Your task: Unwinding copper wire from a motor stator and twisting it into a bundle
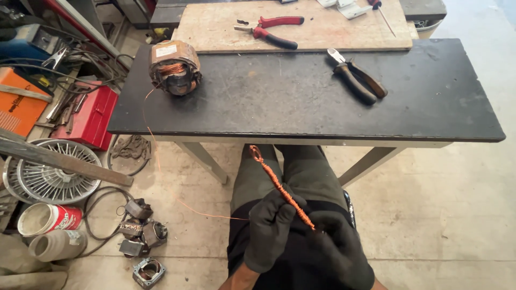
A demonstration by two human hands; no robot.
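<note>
A twisted copper wire bundle (279, 186) is held low in the frame, over the lap, below the front edge of the worktop (269, 107). The left hand (270, 228), in a dark glove, is wrapped around the bundle's middle, fingers clamped on it. The right hand (337, 248), also gloved, is closed around the bundle's lower end, fingers together on it. The bundle is tilted, its looped tip pointing up and to the left toward the worktop edge. A thin single copper strand (156, 156) is seen running from near the left hand, across the floor side, up to a motor stator (174, 67) on the worktop's left end.

Dark-handled pliers (357, 80) are laid on the right part of the worktop, well apart from the stator. A wooden board (226, 27) is set behind, with red-handled pliers (269, 31) on it. On the floor to the left, a red toolbox (91, 115), a wire fan guard (51, 172), two cans (51, 231) and several small stators (140, 231) are visible.
</note>
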